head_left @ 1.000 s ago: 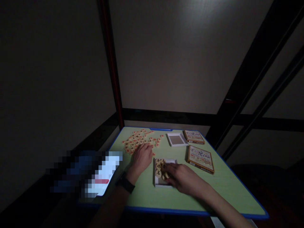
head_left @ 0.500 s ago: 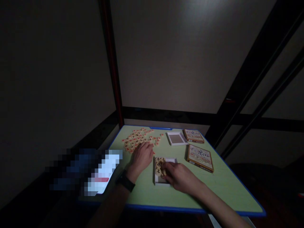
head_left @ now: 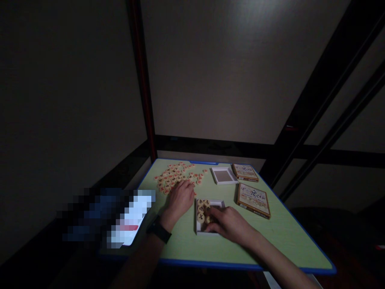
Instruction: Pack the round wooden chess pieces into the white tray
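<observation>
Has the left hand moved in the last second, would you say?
No: the left hand still rests at the loose pieces' near edge, beside the white tray.

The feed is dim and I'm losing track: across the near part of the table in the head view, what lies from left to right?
Black wristband → left hand → shallow white tray holding round cream discs → brown printed square box.

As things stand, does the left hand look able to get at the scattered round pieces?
Probably yes: the left hand rests at the near edge of the scattered round pieces, its fingertips about on them, and nothing lies between.
</observation>
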Available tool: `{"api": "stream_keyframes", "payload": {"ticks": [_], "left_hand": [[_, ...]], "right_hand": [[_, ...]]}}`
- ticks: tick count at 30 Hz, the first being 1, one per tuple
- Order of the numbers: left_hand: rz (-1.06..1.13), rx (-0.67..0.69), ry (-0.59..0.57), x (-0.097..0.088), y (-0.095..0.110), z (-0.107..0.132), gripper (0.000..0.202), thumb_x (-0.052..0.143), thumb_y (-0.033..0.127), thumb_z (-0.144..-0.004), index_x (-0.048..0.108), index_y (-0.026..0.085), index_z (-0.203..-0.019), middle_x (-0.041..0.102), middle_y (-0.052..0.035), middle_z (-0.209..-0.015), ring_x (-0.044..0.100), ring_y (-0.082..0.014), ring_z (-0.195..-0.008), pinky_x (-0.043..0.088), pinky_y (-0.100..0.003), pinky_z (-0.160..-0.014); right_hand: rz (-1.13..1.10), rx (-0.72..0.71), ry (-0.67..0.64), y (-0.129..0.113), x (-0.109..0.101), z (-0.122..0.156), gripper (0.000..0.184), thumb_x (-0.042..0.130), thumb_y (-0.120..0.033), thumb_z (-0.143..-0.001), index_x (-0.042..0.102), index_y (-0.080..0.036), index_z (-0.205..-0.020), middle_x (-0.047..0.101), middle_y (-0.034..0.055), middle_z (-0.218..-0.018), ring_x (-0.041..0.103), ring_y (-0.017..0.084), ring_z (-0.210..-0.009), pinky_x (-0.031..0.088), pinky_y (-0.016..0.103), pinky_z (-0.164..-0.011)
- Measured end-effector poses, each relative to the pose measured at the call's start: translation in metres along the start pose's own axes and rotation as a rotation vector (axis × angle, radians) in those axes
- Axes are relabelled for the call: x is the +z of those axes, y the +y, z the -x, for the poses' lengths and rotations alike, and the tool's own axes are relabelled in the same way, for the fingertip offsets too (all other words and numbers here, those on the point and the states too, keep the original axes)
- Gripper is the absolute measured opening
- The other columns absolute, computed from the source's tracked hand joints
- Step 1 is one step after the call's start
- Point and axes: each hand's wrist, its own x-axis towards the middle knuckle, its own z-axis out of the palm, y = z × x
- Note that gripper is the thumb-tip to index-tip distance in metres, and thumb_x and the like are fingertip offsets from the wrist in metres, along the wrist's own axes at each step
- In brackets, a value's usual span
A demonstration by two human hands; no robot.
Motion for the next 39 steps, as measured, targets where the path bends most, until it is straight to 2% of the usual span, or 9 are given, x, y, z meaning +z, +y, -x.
{"api": "stream_keyframes", "payload": {"ticks": [6,13,24,28,33,39], "left_hand": [[0.000,-0.005,-0.007,0.000,0.001,0.000,0.025,0.048,0.014,-0.092,0.069,0.020,-0.103,0.067,-0.0076,-0.109,0.056,-0.0216,-0.108,0.045,-0.036,-0.098],[-0.019,0.002,-0.018,0.000,0.000,0.000,0.023,0.049,0.015,-0.092,0.069,0.020,-0.102,0.067,-0.0076,-0.108,0.057,-0.0221,-0.107,0.045,-0.036,-0.097],[-0.012,0.004,-0.010,0.000,0.000,0.001,0.024,0.048,0.015,-0.093,0.069,0.019,-0.103,0.067,-0.0077,-0.109,0.056,-0.0222,-0.110,0.045,-0.036,-0.100],[-0.046,-0.081,-0.011,-0.002,-0.002,0.001,0.033,0.045,0.008,-0.090,0.066,0.021,-0.113,0.065,-0.0085,-0.110,0.057,-0.0219,-0.109,0.046,-0.035,-0.097],[-0.073,-0.226,0.075,-0.007,-0.006,-0.001,0.043,0.047,0.001,-0.085,0.064,0.024,-0.117,0.059,-0.0090,-0.116,0.056,-0.0217,-0.107,0.047,-0.034,-0.092],[-0.094,-0.215,0.098,-0.007,-0.007,-0.001,0.039,0.045,0.003,-0.086,0.065,0.021,-0.113,0.060,-0.0098,-0.113,0.054,-0.0237,-0.110,0.046,-0.036,-0.095]], "right_hand": [[-0.079,0.017,0.031,0.003,0.005,0.001,0.037,0.074,-0.041,-0.085,0.063,-0.018,-0.112,0.076,0.0062,-0.087,0.072,0.024,-0.080,0.045,0.026,-0.065],[-0.006,0.040,-0.017,0.004,0.008,-0.001,0.024,0.065,-0.024,-0.088,0.062,-0.018,-0.111,0.075,0.0089,-0.095,0.071,0.023,-0.086,0.045,0.026,-0.070],[-0.065,0.050,-0.017,0.004,0.008,0.000,0.023,0.065,-0.025,-0.088,0.062,-0.019,-0.110,0.075,0.0084,-0.097,0.071,0.023,-0.088,0.045,0.026,-0.072],[-0.184,0.048,0.006,0.005,0.001,0.002,0.024,0.065,-0.022,-0.087,0.062,-0.019,-0.111,0.075,0.0078,-0.097,0.070,0.021,-0.086,0.047,0.026,-0.073],[-0.369,0.038,0.126,0.012,-0.015,0.003,0.022,0.056,-0.030,-0.095,0.062,-0.019,-0.113,0.075,0.0071,-0.095,0.070,0.019,-0.082,0.050,0.026,-0.072],[-0.266,0.016,0.216,0.027,-0.032,-0.011,0.021,0.047,-0.026,-0.097,0.063,-0.018,-0.109,0.073,0.0077,-0.088,0.067,0.018,-0.074,0.048,0.027,-0.069]]}}
